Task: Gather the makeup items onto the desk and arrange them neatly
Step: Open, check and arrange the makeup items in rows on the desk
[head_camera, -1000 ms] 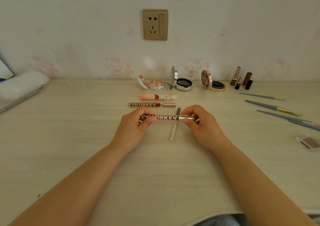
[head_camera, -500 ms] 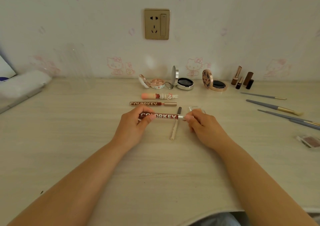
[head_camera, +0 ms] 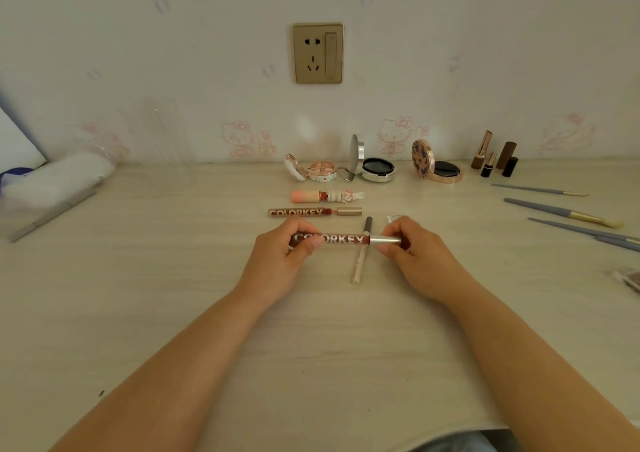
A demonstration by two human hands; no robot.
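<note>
While you hold the lip gloss tube (head_camera: 329, 239) level just above the desk (head_camera: 173, 278) at the centre of the frame, your left hand (head_camera: 277, 261) pinches its dark red end and your right hand (head_camera: 412, 254) pinches its silver cap, each grip curled round the tube. Under it a slim pencil (head_camera: 360, 261) lies on the desk, pointing away from you and crossing beneath the tube. Just above your hands a second lip gloss (head_camera: 313, 212) lies sideways, and above that a pink lip tint (head_camera: 325, 196) does too. Three open compacts (head_camera: 377, 171) sit along the wall, with four lipsticks (head_camera: 495, 161) standing to their right. Grey brushes (head_camera: 561, 212) lie at the right side, well apart from your hands. A wall socket (head_camera: 318, 53) is at upper centre.
</note>
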